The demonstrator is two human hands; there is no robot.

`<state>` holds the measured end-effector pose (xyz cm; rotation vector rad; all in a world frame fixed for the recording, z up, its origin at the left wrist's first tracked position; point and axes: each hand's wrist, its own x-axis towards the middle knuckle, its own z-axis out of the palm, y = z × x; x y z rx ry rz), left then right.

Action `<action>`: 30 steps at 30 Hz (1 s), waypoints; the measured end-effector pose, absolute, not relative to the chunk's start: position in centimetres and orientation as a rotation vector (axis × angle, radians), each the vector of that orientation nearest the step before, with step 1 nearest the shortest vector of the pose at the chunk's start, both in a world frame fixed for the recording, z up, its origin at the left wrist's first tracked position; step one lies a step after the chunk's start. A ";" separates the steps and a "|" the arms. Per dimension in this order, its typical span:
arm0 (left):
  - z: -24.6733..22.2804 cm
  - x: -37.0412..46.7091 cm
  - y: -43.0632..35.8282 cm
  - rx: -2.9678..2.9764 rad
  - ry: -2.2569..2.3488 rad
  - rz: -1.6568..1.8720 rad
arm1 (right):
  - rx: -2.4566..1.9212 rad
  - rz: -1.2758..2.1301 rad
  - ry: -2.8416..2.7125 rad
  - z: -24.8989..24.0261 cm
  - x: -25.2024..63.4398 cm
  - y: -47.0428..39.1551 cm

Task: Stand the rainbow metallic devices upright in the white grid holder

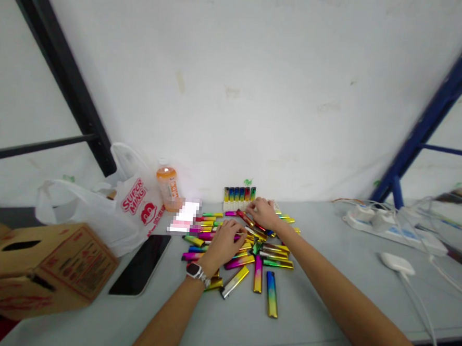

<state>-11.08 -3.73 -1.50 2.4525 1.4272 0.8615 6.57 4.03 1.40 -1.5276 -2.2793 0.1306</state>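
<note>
A wall (234,116) is backing the surface (352,238), six lighters (236,194) standing near its rear edge; left hand (223,243), right hand (264,213) are curling, grips unclear.

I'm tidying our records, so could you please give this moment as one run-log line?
left hand: over loose lighters | right hand: at rack, beside upright lighters | phone: between box and loose lighters
</note>
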 end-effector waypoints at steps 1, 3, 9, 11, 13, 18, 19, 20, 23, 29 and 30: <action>-1.5 -11.1 -3.7 2.451 1.420 0.865 | -1.523 0.134 -2.265 1.2 6.6 3.9; -1.5 -11.1 -3.7 2.452 1.408 0.867 | -1.520 0.132 -2.282 0.7 6.7 3.8; -1.8 -11.2 -3.4 2.441 1.384 0.876 | -1.531 0.173 -2.453 1.1 5.2 5.0; -1.8 -11.3 -3.3 2.423 1.367 0.886 | -1.542 0.219 -2.543 1.6 4.4 5.7; -1.7 -11.4 -3.3 2.392 1.372 0.880 | -1.568 0.253 -2.599 2.0 3.9 6.2; -1.1 -11.5 -3.7 2.365 1.413 0.861 | -1.464 0.210 -2.466 1.8 5.0 6.2; -1.1 -11.5 -3.7 2.365 1.419 0.855 | -1.406 0.249 -2.381 1.6 5.4 5.9; -1.0 -11.4 -3.7 2.366 1.422 0.848 | -1.335 0.324 -2.280 1.4 5.8 5.4; -1.2 -11.4 -3.5 2.381 1.423 0.834 | -1.061 0.667 -1.919 0.5 6.5 3.3; -1.4 -11.3 -3.3 2.407 1.431 0.835 | -0.880 1.112 -1.387 -0.2 5.6 -0.6; -1.3 -11.3 -3.4 2.407 1.428 0.840 | -0.889 1.123 -1.366 -0.2 5.5 -1.0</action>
